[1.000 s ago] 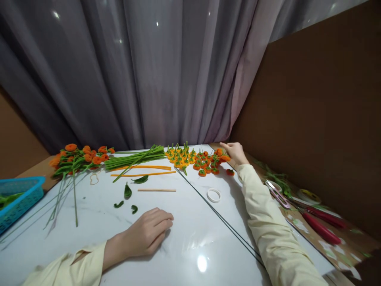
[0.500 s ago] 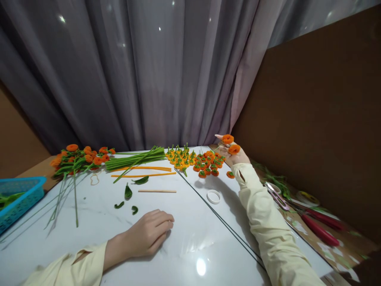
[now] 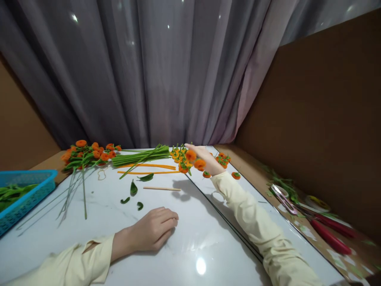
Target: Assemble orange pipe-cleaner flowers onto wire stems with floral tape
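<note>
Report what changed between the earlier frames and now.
The right hand has lifted orange flowers and carried them left, toward the yellow flowers. The left hand, wooden stick and green leaves stayed as they were.

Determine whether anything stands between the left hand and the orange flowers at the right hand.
Nothing visible does. White tabletop shows between the left hand and the orange flowers; the wooden stick lies flat, left of that path.

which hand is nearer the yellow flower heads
Right hand: at the right edge of the yellow flower heads, holding orange flowers. The left hand rests on the table, farther off, in the foreground.
</note>
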Motion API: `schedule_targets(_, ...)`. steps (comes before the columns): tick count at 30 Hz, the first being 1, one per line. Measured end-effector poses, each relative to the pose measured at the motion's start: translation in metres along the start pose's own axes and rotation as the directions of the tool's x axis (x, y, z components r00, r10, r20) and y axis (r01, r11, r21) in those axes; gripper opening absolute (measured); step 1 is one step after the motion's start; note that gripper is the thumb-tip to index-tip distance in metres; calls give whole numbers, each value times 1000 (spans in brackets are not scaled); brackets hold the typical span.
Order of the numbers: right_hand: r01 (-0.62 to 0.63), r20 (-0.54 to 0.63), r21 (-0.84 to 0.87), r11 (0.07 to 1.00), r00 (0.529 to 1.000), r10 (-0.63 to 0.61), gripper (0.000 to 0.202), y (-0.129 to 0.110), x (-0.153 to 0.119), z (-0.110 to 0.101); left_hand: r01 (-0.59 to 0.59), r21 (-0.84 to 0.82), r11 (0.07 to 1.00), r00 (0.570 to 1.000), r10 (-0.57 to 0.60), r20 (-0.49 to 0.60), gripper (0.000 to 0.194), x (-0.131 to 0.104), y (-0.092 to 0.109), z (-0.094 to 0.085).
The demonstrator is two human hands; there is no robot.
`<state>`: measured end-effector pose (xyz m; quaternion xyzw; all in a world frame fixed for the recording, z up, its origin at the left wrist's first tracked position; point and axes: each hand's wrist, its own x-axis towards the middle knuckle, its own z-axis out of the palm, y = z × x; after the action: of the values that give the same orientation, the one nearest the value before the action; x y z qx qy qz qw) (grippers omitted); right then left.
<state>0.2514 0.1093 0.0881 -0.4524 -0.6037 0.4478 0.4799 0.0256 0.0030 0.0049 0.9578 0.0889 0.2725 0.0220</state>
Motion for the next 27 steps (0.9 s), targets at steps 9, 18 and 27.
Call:
schedule_targets(9, 1, 282, -241, 971, 957, 69, 60, 35, -6, 49, 41, 27, 999, 998, -40, -42, 20, 0, -1, 1)
schedule_targets(18, 12, 371, -347, 938, 920, 126, 73, 25, -2, 35, 167, -31, 986, 984, -168, -52, 20, -1, -5, 6)
schedule_targets(27, 139, 318, -362, 922, 948, -18, 28, 31, 0, 34, 215, -56, 975, 976, -217, -31, 21, -3, -4, 7)
